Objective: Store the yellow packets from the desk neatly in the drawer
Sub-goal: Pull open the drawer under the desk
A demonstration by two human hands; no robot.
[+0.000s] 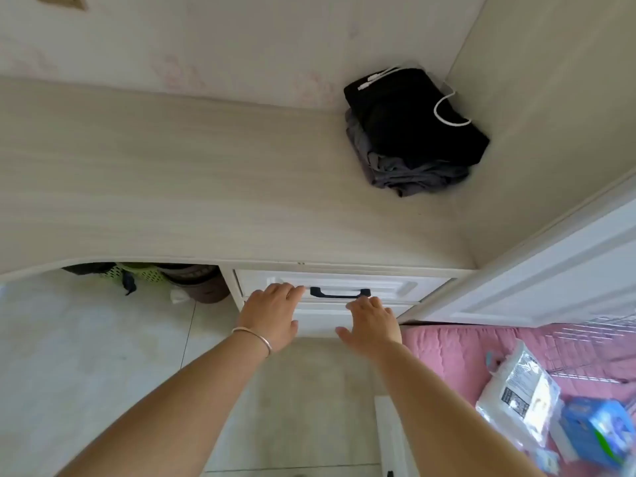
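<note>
The white top drawer with a black handle sits shut under the desk's front edge. My left hand, a silver bangle on its wrist, presses its straight fingers on the drawer front just left of the handle. My right hand lies flat with fingertips at the handle's right end, over the seam to the lower drawer. Neither hand holds anything. No yellow packets show on the pale wooden desk.
Folded black and grey clothes with a white cable lie at the desk's back right corner. A white door stands to the right. A pink bed with plastic bags and a blue box is at lower right. Baskets sit under the desk.
</note>
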